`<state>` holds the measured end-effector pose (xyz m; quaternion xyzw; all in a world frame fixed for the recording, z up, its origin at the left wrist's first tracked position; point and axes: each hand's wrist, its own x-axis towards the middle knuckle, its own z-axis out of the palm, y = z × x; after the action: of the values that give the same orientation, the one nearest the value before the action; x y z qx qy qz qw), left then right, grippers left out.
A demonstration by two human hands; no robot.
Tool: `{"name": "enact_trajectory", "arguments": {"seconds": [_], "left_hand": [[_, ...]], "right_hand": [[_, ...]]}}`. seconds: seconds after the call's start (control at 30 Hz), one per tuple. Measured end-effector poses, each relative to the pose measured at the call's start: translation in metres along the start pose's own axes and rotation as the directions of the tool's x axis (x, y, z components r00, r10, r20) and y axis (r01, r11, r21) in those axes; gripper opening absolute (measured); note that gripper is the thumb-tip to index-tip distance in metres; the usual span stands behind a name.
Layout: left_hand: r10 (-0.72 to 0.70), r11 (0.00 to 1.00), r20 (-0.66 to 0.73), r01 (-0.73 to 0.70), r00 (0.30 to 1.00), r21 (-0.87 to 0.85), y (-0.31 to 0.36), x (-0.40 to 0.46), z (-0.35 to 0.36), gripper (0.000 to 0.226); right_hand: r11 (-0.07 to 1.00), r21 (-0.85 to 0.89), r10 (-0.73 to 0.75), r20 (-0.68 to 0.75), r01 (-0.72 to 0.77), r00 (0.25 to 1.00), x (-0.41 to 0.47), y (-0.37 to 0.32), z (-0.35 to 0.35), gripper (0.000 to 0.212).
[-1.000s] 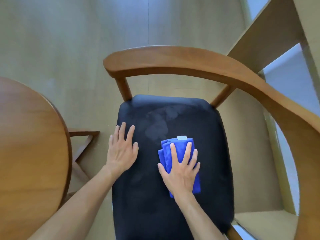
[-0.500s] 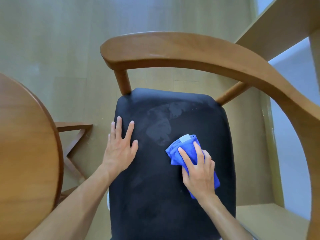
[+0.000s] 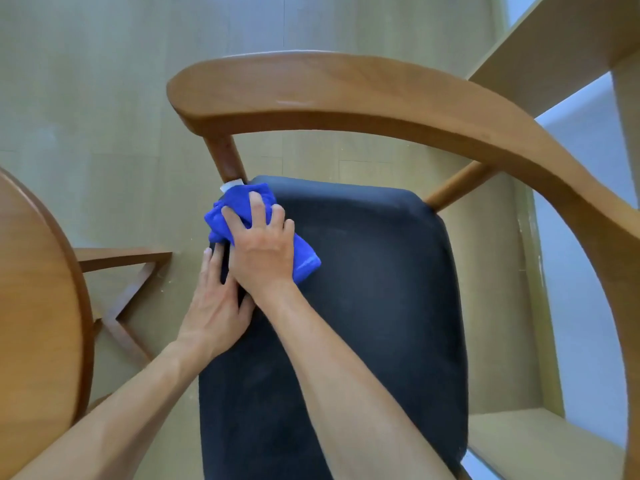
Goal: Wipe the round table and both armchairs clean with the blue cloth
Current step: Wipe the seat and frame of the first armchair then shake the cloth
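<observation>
Now my right hand presses the bunched blue cloth onto the armchair seat's corner, fingers curled over it; my left hand lies flat beside it, seemingly holding nothing, partly hidden.

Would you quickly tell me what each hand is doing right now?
Left hand: open, fingers straight, resting on the seat edge.
Right hand: holding the blue cloth, pressing it onto the seat's far left corner.
</observation>
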<state>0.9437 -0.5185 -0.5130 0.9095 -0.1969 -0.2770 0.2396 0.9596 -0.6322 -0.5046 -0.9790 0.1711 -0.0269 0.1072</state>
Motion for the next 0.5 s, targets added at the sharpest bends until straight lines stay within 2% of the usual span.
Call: {"name": "enact_trajectory", "arguments": {"seconds": [0.07, 0.1, 0.13, 0.2, 0.3, 0.33, 0.4, 0.43, 0.47, 0.5], "left_hand": [[-0.006, 1.0, -0.003, 0.006, 1.0, 0.024, -0.003, -0.001, -0.002, 0.07], [-0.019, 0.999, -0.006, 0.02, 1.0, 0.044, -0.003, -0.001, -0.002, 0.069], [-0.033, 0.998, -0.005, 0.033, 0.999, 0.061, -0.002, -0.002, -0.001, 0.068], [-0.049, 0.995, 0.0, 0.049, 0.999, 0.083, 0.0, -0.002, -0.001, 0.067], [-0.063, 0.995, 0.011, 0.062, 0.998, 0.084, 0.001, -0.001, -0.003, 0.066], [-0.062, 0.995, 0.008, 0.061, 0.998, 0.084, 0.001, -0.001, -0.003, 0.066], [-0.055, 0.995, 0.002, 0.055, 0.998, 0.089, 0.002, -0.001, -0.003, 0.066], [-0.051, 0.994, 0.004, 0.051, 0.999, 0.092, 0.002, -0.002, -0.002, 0.066], [-0.048, 0.994, 0.007, 0.047, 0.999, 0.095, 0.002, -0.002, -0.002, 0.066], [-0.043, 0.994, 0.007, 0.042, 0.999, 0.099, 0.002, -0.002, -0.002, 0.066]], "right_hand": [[0.983, -0.01, -0.185, 0.029, 0.186, 0.982, 0.006, 0.025, -0.004, 0.041], [0.973, -0.018, -0.232, 0.022, 0.232, 0.973, 0.009, 0.051, -0.011, 0.044], [0.979, -0.014, -0.204, 0.023, 0.205, 0.979, 0.011, 0.081, -0.02, 0.046], [1.0, -0.024, -0.004, 0.018, 0.005, 1.0, 0.007, 0.141, -0.036, 0.046], [0.956, -0.061, 0.287, -0.013, -0.287, 0.958, -0.038, 0.215, -0.055, 0.048], [0.906, -0.011, 0.424, -0.039, -0.424, 0.905, -0.056, 0.231, -0.058, 0.047], [0.688, 0.141, 0.724, -0.074, -0.712, 0.685, -0.077, 0.243, -0.06, 0.043], [0.586, 0.179, 0.809, -0.083, -0.79, 0.582, -0.076, 0.238, -0.059, 0.042], [0.546, 0.178, 0.838, -0.105, -0.819, 0.536, -0.069, 0.227, -0.054, 0.042], [0.566, 0.159, 0.824, -0.135, -0.809, 0.55, -0.056, 0.209, -0.047, 0.042]]}}
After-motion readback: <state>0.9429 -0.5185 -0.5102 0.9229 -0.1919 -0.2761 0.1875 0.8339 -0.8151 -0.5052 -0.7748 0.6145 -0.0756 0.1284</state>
